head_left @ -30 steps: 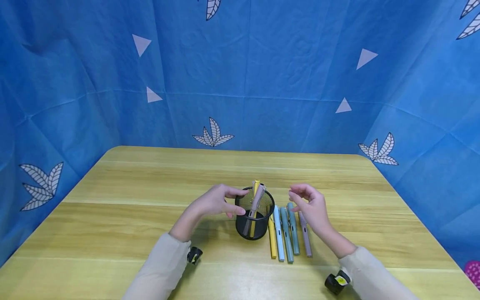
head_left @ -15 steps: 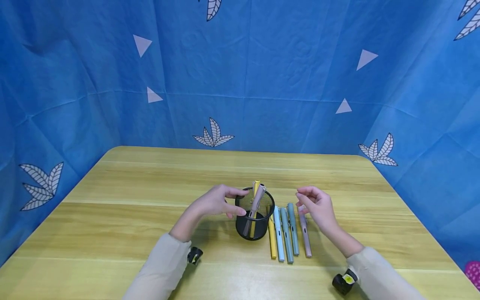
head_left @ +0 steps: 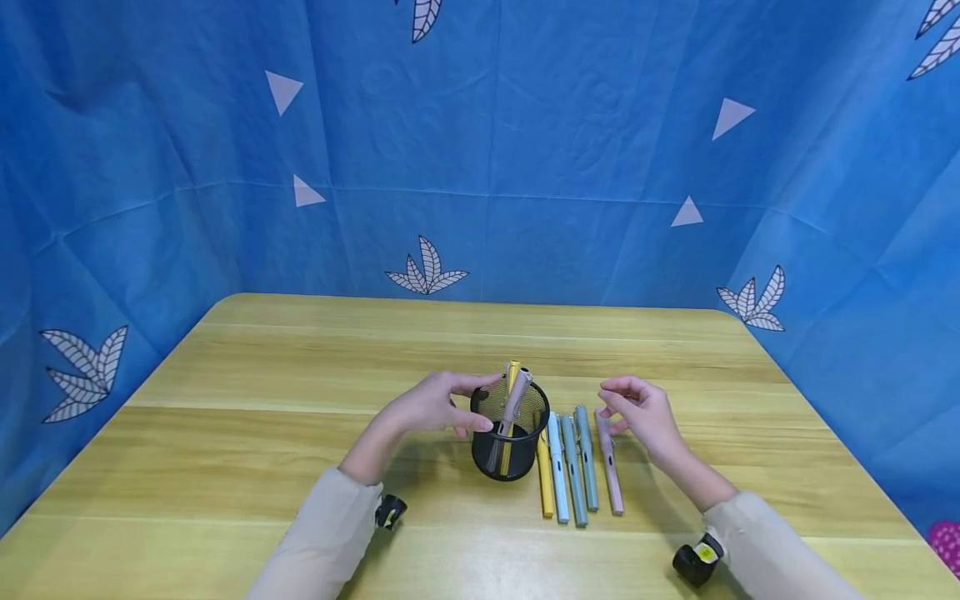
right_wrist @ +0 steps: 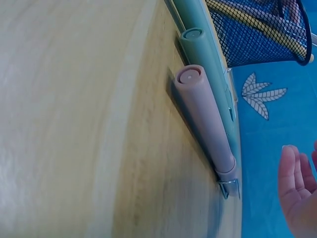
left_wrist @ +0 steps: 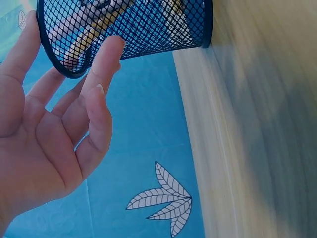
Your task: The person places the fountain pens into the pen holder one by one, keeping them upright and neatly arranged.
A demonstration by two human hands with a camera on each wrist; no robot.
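Observation:
A black mesh pen holder point(head_left: 504, 467) stands on the table with a yellow pen point(head_left: 513, 371) and a light purple pen point(head_left: 514, 398) leaning in it. My left hand point(head_left: 431, 404) holds it by its left side, thumb in front and index finger behind; in the left wrist view, fingertips touch the mesh and rim. To the holder's right lie a yellow pen point(head_left: 545, 479), a light blue pen point(head_left: 557, 471), two teal pens point(head_left: 573, 472) and a light purple pen point(head_left: 611, 471). My right hand point(head_left: 641, 412) hovers by that purple pen's clip end, fingers loosely bent, holding nothing; the right wrist view shows a gap.
The wooden table point(head_left: 262, 367) has a blue cloth point(head_left: 480, 150) with leaf and triangle prints hanging behind it and at both sides. A small black camera point(head_left: 696, 562) sits on the right wrist, another camera point(head_left: 391, 511) on the left.
My right hand has moved right and slightly down, from above the teal pens to the purple pen's clip end. The left hand and the pen holder have hardly moved.

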